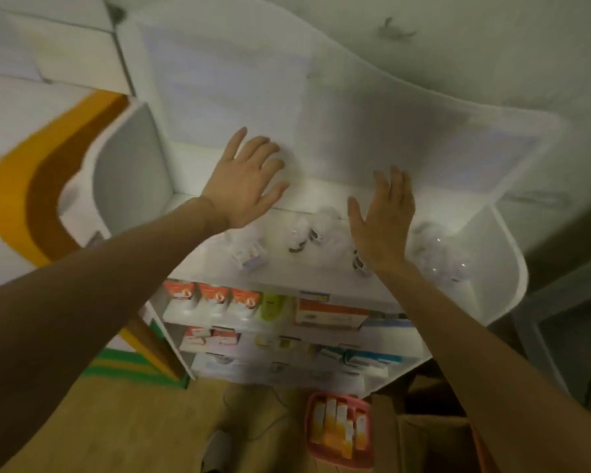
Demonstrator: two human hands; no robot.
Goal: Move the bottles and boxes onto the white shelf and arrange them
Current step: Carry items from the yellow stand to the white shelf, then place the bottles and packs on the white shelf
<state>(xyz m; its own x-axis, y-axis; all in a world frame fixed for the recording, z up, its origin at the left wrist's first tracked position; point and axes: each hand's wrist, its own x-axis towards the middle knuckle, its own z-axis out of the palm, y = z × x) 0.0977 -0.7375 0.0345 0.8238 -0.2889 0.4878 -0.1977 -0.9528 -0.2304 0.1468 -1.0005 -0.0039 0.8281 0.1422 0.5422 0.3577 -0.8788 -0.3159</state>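
A tall white shelf (498, 254) fills the middle of the view, blurred by motion. Its top level holds a small box (249, 258) and several white and clear bottles (301, 235). My left hand (244, 180) is raised over the back left of that level, fingers spread, holding nothing. My right hand (384, 220) hovers above the bottles to the right, also spread and empty, hiding part of one bottle (359, 264). Lower levels carry orange-and-white boxes (212, 297), a green bottle (272, 307) and a flat orange box (330, 314).
A pink basket (313, 438) with several orange-and-white boxes sits on the tan floor below the shelf. A white unit with orange and brown stripes (28, 186) stands on the left. A grey stained wall is behind, with a metal frame (543, 336) on the right.
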